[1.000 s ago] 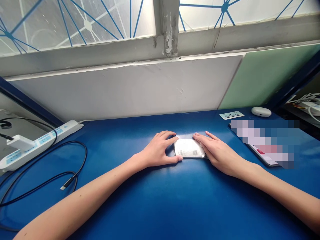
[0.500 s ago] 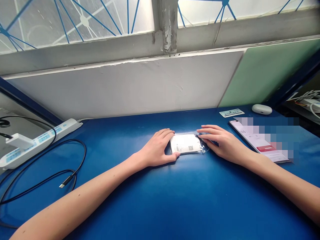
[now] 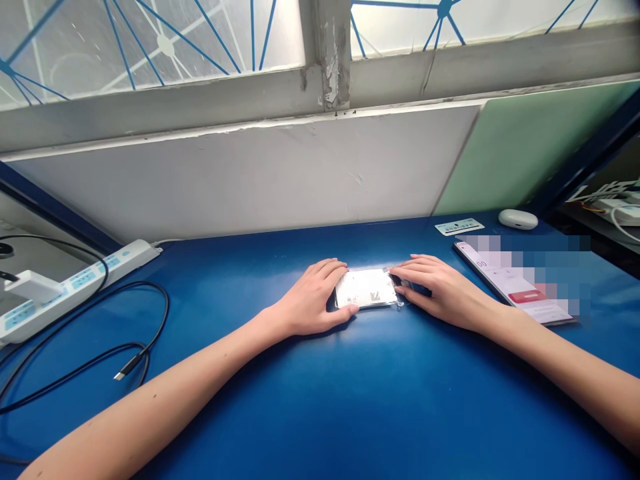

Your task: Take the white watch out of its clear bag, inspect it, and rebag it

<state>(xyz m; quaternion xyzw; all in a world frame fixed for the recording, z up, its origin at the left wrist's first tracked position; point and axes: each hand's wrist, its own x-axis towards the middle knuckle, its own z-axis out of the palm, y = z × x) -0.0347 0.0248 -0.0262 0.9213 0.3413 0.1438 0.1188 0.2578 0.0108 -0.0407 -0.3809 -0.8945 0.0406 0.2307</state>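
Note:
A flat white packet (image 3: 366,288) in clear plastic wrap, with a printed square code and small text on top, lies on the blue table (image 3: 320,400). Around its left end is my left hand (image 3: 313,297), thumb on the near edge and fingers at the far edge. At the packet's right end, my right hand (image 3: 443,287) has its fingers and thumb closed in on the edge of the plastic. The fingertips partly cover both ends of the packet.
To the right lie a phone (image 3: 515,283), partly blurred out, a card (image 3: 459,227) and a white rounded case (image 3: 519,219). On the left are a white power strip (image 3: 95,277) with a plugged-in adapter and a looped black cable (image 3: 165,313). A wall panel (image 3: 250,180) stands behind.
My right hand's fingers have drawn in closer on the packet's right end, and the loose plastic there shows less. My left hand keeps its hold. The view has shifted slightly.

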